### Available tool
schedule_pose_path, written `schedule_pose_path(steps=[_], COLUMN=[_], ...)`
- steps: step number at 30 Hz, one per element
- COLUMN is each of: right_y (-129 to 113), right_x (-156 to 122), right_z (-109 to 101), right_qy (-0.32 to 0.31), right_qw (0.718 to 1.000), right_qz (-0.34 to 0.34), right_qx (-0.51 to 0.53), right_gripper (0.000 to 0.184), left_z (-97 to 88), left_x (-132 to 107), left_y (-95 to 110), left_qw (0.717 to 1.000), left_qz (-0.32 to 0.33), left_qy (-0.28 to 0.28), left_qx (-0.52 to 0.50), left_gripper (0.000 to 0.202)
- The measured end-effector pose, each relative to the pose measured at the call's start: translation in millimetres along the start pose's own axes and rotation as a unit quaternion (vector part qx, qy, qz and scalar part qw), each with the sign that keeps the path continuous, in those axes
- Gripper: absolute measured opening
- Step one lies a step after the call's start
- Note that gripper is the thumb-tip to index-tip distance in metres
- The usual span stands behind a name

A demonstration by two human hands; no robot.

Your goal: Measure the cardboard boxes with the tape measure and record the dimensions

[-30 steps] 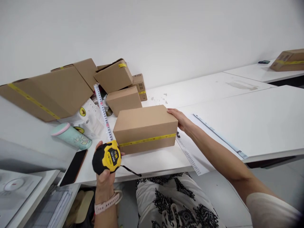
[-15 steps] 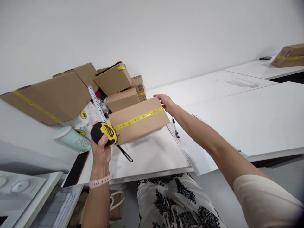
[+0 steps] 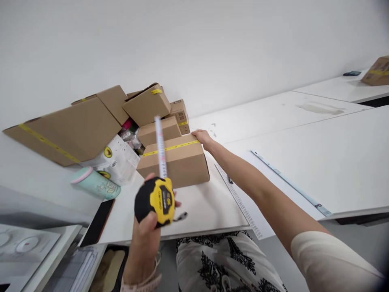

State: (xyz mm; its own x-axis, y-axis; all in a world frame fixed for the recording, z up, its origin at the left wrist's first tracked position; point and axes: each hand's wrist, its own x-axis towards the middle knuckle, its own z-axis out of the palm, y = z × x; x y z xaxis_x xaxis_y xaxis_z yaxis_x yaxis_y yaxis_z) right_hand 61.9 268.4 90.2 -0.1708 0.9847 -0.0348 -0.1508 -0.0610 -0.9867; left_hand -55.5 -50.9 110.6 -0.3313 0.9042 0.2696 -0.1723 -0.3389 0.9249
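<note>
My left hand (image 3: 148,233) is wrapped round a yellow and black tape measure (image 3: 162,200), held up in front of the table edge. Its white blade (image 3: 160,146) sticks out away from me, across my view of a taped cardboard box (image 3: 188,166). That box lies on the white table with yellow tape along its top. At its far right top corner, my right hand (image 3: 203,138) grips the edge, with some fingertips hidden behind the box. A black wrist strap hangs from the tape measure, blurred.
More cardboard boxes (image 3: 147,106) are stacked behind, with a large flat one (image 3: 67,125) leaning at left. A mint cup (image 3: 97,184) and a black phone-like slab (image 3: 99,221) are at left. Right are a spiral notebook (image 3: 264,202) and a pale blue strip (image 3: 291,184).
The held cardboard box has tipped down so its taped side faces up. My left hand has moved right and nearer with the tape measure, its blade now in front of the box.
</note>
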Motion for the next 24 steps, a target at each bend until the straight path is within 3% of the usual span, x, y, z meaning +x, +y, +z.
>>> schedule_pose_path(steps=[3, 6, 12, 15, 24], right_y=[3, 6, 9, 9, 3], right_x=[-4, -6, -3, -2, -1], right_z=[-2, -4, -7, -8, -7], right_qy=[-0.028, -0.047, -0.043, -0.052, -0.049], right_qw=[0.999, 0.995, 0.993, 0.992, 0.995], right_qz=[-0.019, -0.043, -0.091, -0.104, -0.087], right_qx=[0.037, 0.078, 0.061, 0.043, 0.013], right_gripper=[0.008, 0.01, 0.016, 0.018, 0.015], left_z=[6.2, 13.7, 32.1, 38.4, 48.7], left_x=[-26, -31, -24, -22, -32], left_y=[1, 5, 12, 14, 23], left_qw=[0.994, 0.989, 0.985, 0.985, 0.978], left_qz=[-0.093, -0.124, -0.166, -0.171, -0.21], left_qy=[-0.049, -0.067, -0.017, -0.026, -0.003], left_qx=[-0.032, -0.038, -0.032, -0.027, 0.019], left_gripper=[0.078, 0.081, 0.078, 0.081, 0.085])
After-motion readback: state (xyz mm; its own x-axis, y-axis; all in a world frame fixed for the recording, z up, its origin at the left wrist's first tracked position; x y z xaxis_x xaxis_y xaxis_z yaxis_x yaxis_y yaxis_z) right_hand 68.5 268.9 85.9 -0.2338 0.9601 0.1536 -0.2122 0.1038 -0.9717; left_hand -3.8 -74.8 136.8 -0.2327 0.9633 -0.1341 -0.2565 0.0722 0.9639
